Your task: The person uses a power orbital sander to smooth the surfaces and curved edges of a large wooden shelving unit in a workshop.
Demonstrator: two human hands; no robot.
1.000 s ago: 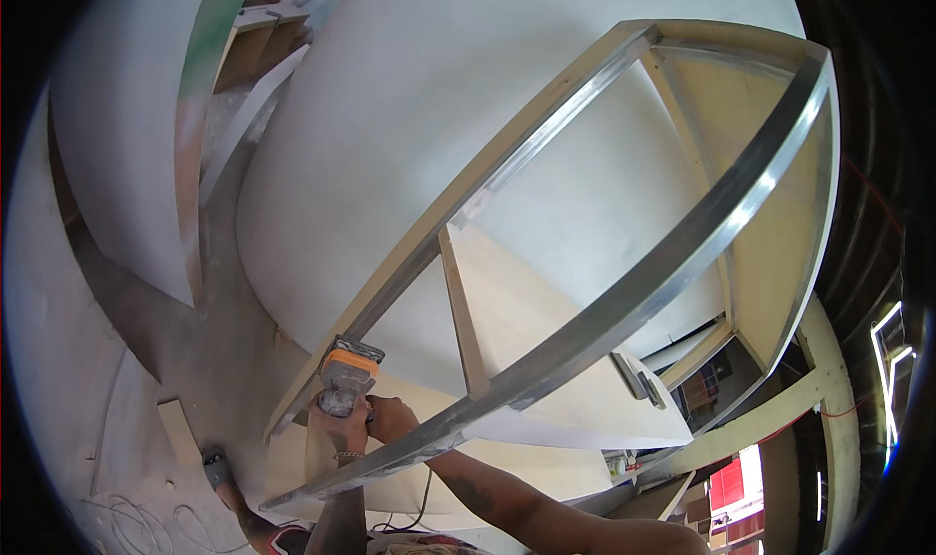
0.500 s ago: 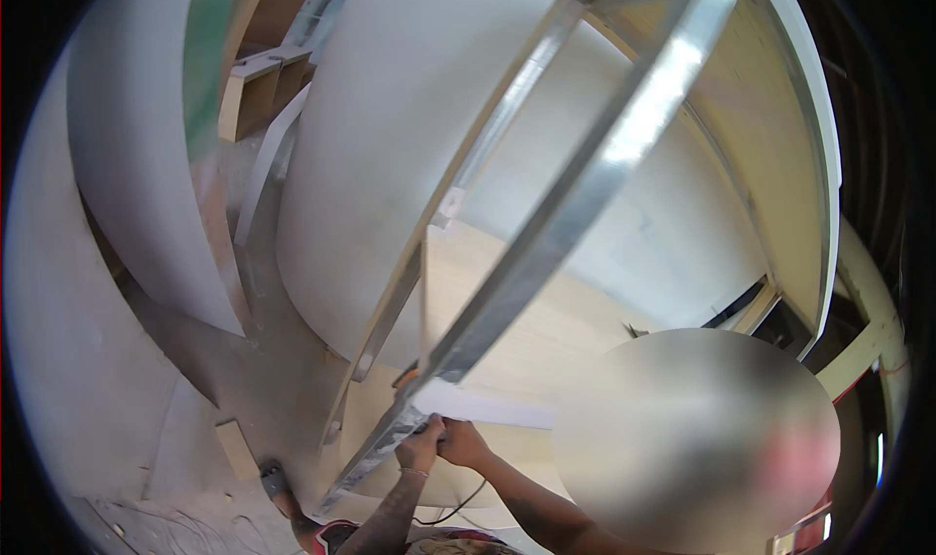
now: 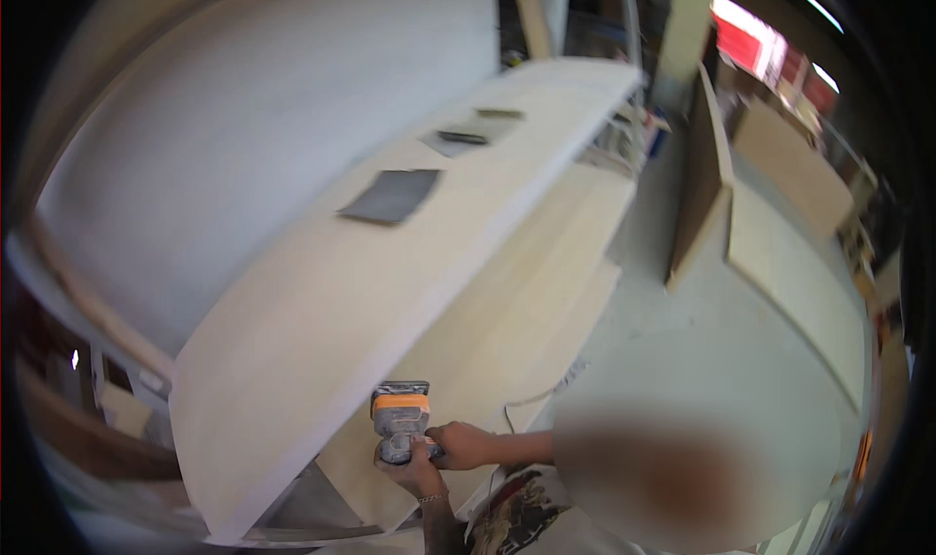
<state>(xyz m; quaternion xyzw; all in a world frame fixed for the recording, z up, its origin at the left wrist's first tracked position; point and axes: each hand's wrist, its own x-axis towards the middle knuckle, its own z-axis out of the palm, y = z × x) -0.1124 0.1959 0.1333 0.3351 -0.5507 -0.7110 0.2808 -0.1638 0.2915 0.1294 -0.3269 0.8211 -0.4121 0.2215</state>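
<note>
Both my hands hold a grey and orange electric sander (image 3: 401, 420) in front of me, its dark flat pad pointing away from me. My left hand (image 3: 415, 474) wraps round the rear of its body from below. My right hand (image 3: 462, 446) closes on the same end from the right. The pad is beside the white front edge of a long, pale curved shelf (image 3: 292, 306); I cannot tell whether they touch. On that shelf lies a dark grey sheet (image 3: 392, 196), like sandpaper. Farther back are a small dark object (image 3: 463, 138) and another thin sheet, blurred.
Behind the shelf rises a large white curved panel (image 3: 292, 116). A lower wooden shelf (image 3: 531, 262) runs below. A cord (image 3: 531, 399) trails over to the right. Flat boards (image 3: 704, 189) lean and stand at the right. A blurred patch hides the lower right.
My view has swung to the right, from the metal-edged frame to the long shelf. My hands have come away from the metal bar, and the sander now shows plainly in them.
</note>
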